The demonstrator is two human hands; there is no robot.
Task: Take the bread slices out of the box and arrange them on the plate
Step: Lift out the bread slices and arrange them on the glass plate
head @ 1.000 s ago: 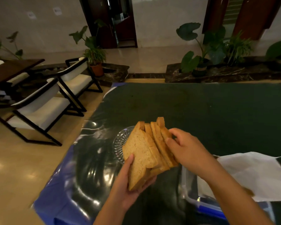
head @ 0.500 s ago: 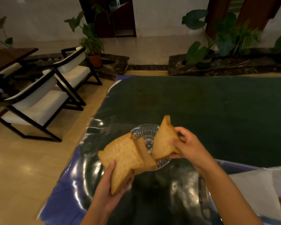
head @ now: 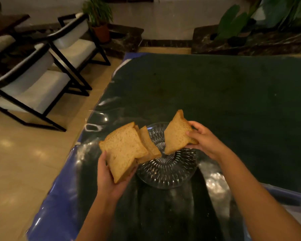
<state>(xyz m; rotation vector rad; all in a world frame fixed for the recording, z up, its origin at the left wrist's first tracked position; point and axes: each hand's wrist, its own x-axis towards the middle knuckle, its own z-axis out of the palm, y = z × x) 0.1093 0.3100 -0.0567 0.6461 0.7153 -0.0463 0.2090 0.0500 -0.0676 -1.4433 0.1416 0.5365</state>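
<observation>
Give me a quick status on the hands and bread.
Left hand holds bread stack. Right hand holds one slice over plate. Plate bare, nothing blocking.

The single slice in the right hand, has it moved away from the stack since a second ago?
Yes. The single slice now sits over the glass plate, split rightward from the stack.

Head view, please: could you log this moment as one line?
left hand: holds bread stack | right hand: holds single slice over glass plate | plate: no bread resting yet

Single head-worn wide-angle view, forward and down, close over the hands [head: 205, 141] and table [head: 215, 94].
</observation>
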